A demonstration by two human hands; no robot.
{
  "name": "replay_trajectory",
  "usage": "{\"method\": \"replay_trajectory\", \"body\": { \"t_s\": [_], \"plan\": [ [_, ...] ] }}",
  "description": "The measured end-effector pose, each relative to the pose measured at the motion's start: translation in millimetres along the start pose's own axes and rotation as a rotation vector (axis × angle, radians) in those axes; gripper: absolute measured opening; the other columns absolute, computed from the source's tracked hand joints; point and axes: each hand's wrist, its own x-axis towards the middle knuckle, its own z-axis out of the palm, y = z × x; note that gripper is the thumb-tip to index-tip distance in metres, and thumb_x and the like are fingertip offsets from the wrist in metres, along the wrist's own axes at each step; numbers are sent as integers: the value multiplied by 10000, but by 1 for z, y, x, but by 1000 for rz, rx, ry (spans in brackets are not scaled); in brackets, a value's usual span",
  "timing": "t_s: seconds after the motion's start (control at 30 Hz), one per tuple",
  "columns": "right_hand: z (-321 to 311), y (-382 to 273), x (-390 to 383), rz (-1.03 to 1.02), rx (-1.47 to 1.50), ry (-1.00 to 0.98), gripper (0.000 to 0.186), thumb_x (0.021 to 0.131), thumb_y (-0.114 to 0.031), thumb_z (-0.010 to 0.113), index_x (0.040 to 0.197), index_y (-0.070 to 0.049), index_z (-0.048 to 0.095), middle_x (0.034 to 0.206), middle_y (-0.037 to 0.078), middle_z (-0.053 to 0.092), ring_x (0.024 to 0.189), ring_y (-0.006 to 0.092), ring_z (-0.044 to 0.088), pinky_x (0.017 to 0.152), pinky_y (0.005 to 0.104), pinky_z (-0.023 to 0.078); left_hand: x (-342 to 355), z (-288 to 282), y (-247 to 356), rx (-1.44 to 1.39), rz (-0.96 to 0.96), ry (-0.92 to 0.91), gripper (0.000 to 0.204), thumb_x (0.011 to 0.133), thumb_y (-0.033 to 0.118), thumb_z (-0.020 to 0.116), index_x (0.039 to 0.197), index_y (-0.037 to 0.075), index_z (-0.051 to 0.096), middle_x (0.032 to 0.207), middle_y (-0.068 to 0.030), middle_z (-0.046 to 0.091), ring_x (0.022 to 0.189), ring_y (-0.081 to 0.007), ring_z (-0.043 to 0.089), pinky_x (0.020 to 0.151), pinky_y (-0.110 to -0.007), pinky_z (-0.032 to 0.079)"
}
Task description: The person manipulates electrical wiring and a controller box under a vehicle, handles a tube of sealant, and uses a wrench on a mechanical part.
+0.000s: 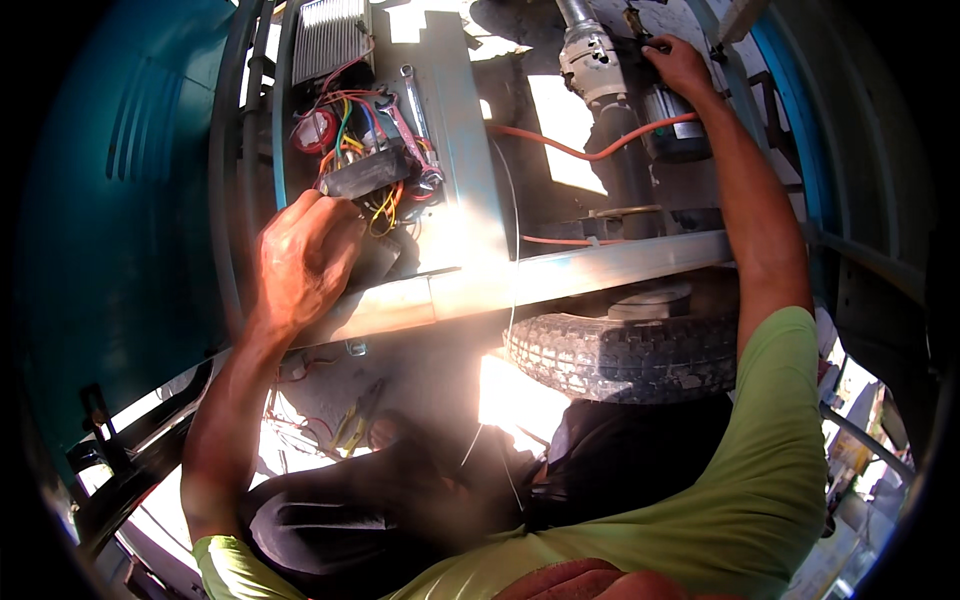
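Sunlit vehicle underside with grey metal frame (560,275) and tyre (625,355), left hand (300,262) curled near black box (365,172) among coloured wires (360,110), right hand (678,68) stretched up, gripping motor (675,125).

Harsh sunlight falls on a teal metal wall (120,200) and a grey frame beam (600,268).

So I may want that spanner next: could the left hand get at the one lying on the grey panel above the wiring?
Probably yes. The left hand sits just below the wire bundle, and the spanner lies uncovered on the grey panel a little further up. Nothing blocks the way; the wires sit to one side.
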Motion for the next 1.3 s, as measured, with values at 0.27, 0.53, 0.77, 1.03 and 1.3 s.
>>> {"method": "replay_trajectory", "body": {
  "t_s": [0.27,0.53,0.77,1.03,1.3],
  "plan": [
    [1,-16,2,46,-77,-80,385,904,-441,708,1185,-184,761,1149,122,759,1093,341,711,948,428,542,-3,-2,-2,12,-13,0,138,862,17,731,994,18,691,849,-138,615,758,-321,628,685,-394,500],
    [-1,-3,4,-24,-86,-85,403,913,-472,692,1194,-190,754,1153,124,758,1104,344,707,949,456,546,-1,0,-3,-25,20,5,123,881,3,723,999,10,689,837,-130,606,725,-288,616,659,-362,484],
    [-1,-6,-1,41,-88,-39,380,910,-465,696,1146,-174,757,1143,117,760,1102,344,708,951,451,546,1,1,-3,-27,52,19,121,881,-12,721,996,6,685,833,-124,608,713,-279,612,655,-352,484],
    [-1,-26,-4,50,-199,-60,405,925,-488,692,1146,-155,760,1105,115,764,1071,332,714,918,443,544,-2,-2,-2,-30,10,1,126,887,-12,718,1007,7,685,845,-120,617,727,-264,624,664,-340,491],
    [1,5,-3,-44,-4,-27,438,916,-542,682,1131,-169,760,1113,110,763,1096,332,706,936,476,540,-1,1,-1,-31,3,-12,128,888,-5,717,1011,8,683,857,-122,614,742,-274,625,673,-351,492]
  ]
}}
